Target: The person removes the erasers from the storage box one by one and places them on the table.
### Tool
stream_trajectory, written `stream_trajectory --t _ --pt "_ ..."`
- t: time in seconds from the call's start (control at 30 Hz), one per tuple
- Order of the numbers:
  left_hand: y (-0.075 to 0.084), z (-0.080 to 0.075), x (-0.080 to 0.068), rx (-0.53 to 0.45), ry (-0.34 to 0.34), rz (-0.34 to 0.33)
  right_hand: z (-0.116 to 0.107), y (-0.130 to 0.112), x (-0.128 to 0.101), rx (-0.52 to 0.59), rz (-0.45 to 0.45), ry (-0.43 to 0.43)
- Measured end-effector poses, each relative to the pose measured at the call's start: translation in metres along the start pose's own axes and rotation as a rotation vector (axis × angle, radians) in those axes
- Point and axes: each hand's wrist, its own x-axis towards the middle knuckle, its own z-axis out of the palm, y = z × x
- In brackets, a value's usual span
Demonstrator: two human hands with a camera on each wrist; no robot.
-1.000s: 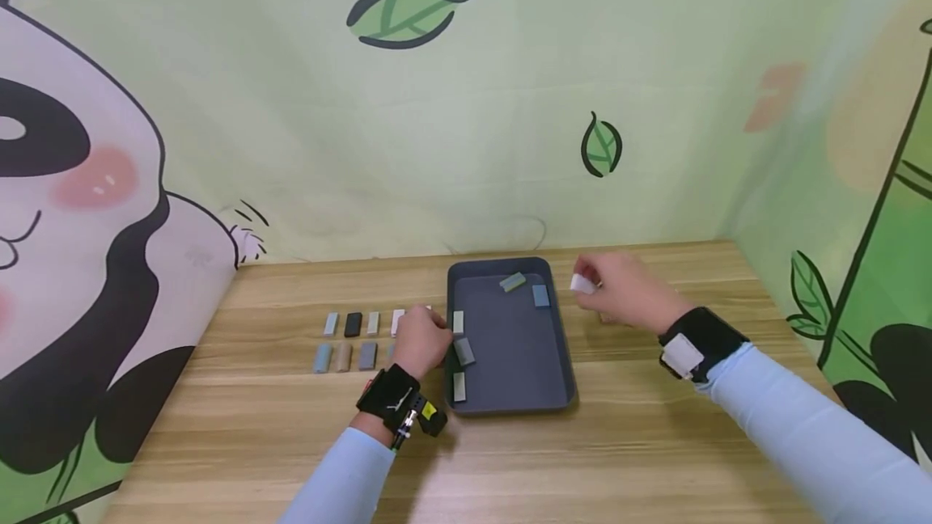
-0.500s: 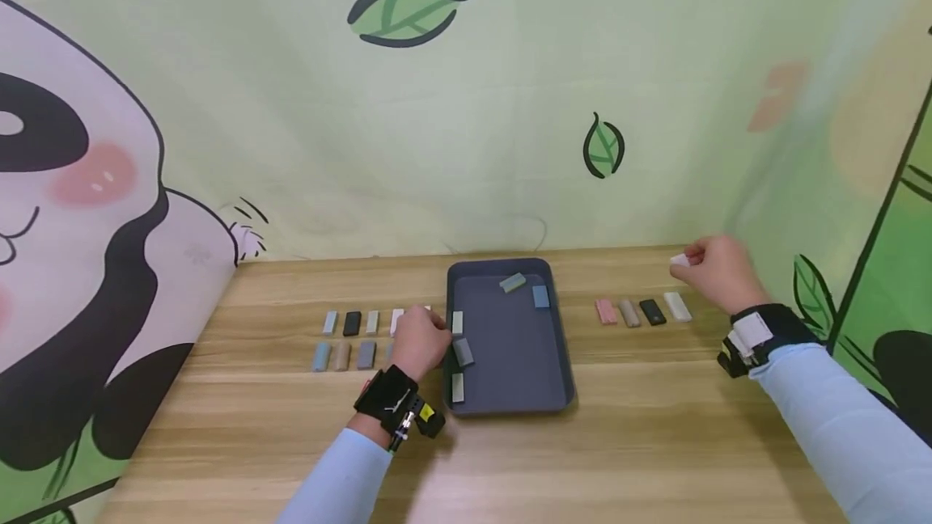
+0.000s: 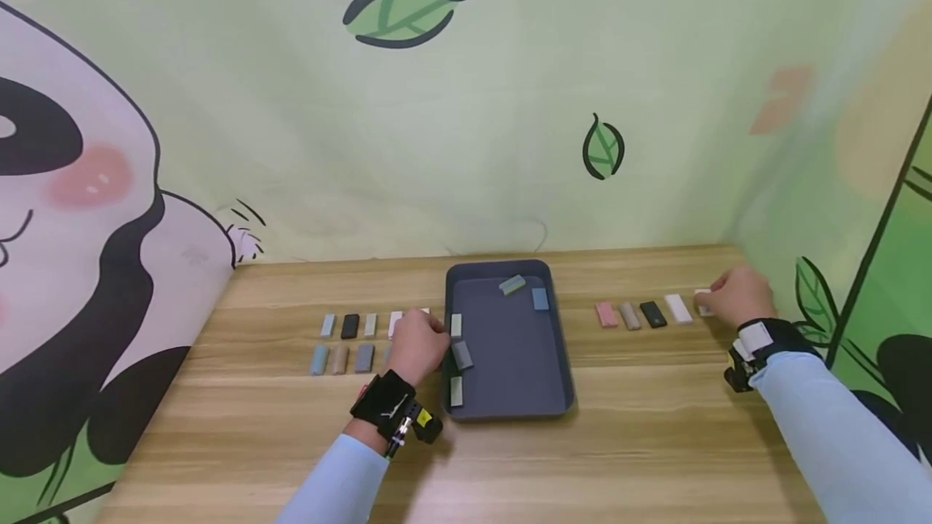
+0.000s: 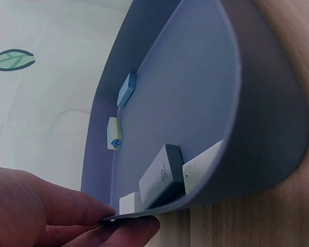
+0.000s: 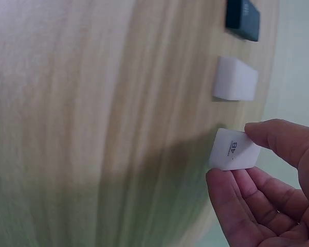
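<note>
At the right end of a row of erasers, my right hand pinches a white eraser marked 4B between thumb and fingers, low over the table. Another white eraser lies just left of it, then a black eraser, a greyish-beige one and a pink eraser. My left hand grips the left rim of the dark grey tray, thumb inside and fingers outside. Inside that tray lie a grey 4B eraser, a blue eraser, a greenish eraser and two pale ones along the left wall.
Left of the tray, two rows of erasers lie on the wooden table, among them a black eraser and a tan eraser. My left hand partly covers these rows. A printed cloth backdrop stands behind the table.
My right hand has carried the white eraser from beside the tray to the right, then lowered it at the row's right end. My left hand stays at the tray rim.
</note>
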Motion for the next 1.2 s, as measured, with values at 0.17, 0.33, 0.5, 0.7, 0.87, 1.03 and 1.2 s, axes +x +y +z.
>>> stream_trajectory --t 0.17,0.33,0.5,0.7,0.87,1.03,1.2 --pt "-0.002 0.000 0.000 0.023 0.007 0.012 0.009 0.005 0.004 -0.021 0.015 -0.006" --pt "-0.002 -0.001 0.000 0.024 0.011 0.017 0.010 0.005 0.003 -0.035 0.005 0.010" --pt "0.000 -0.002 -0.002 0.017 0.004 0.008 0.008 0.001 0.000 -0.040 0.010 0.011" --pt "-0.001 -0.001 0.000 0.011 -0.008 -0.007 0.002 -0.011 -0.004 -0.023 0.015 0.030" --pt "-0.002 0.000 0.001 0.019 -0.012 -0.007 -0.006 -0.038 -0.010 -0.047 -0.086 0.079" --pt "-0.003 -0.001 0.003 0.022 -0.004 -0.006 -0.004 -0.081 -0.017 -0.022 -0.195 0.072" --pt "-0.002 0.000 0.002 0.008 -0.005 -0.001 0.011 -0.129 -0.032 0.029 -0.294 0.015"
